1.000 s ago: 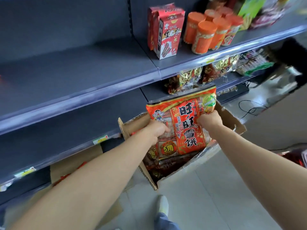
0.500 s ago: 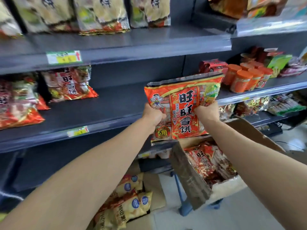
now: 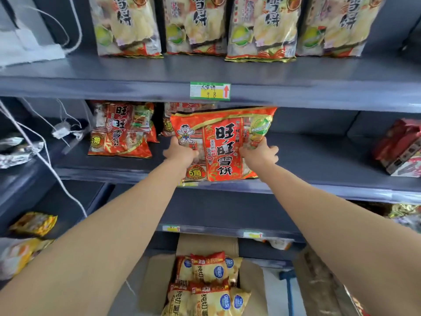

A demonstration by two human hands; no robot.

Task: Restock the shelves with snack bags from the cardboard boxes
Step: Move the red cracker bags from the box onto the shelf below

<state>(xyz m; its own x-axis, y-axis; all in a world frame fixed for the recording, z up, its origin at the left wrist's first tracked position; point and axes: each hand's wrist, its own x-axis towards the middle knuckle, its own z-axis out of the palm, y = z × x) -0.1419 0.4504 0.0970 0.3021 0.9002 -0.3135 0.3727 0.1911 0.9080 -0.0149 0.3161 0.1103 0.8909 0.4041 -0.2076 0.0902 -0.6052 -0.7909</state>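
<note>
Bag (image 3: 224,144) is held upright over the front lip of the middle shelf (image 3: 319,156), printed face kept outward. It is gripped at both side edges for a level set-down: the left hand (image 3: 182,153) and right hand (image 3: 259,153) have fingers clamped on it. Matching bags (image 3: 118,131) stand just beside it, so the row is probably being extended.

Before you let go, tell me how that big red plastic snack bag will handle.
Probably light for its size: the large red plastic snack bag looks puffy, and the left hand and right hand hold it by its edges. Likely floppy, so it may slump or tip forward on the dark shelf. Its glossy film could be slippery.
</note>
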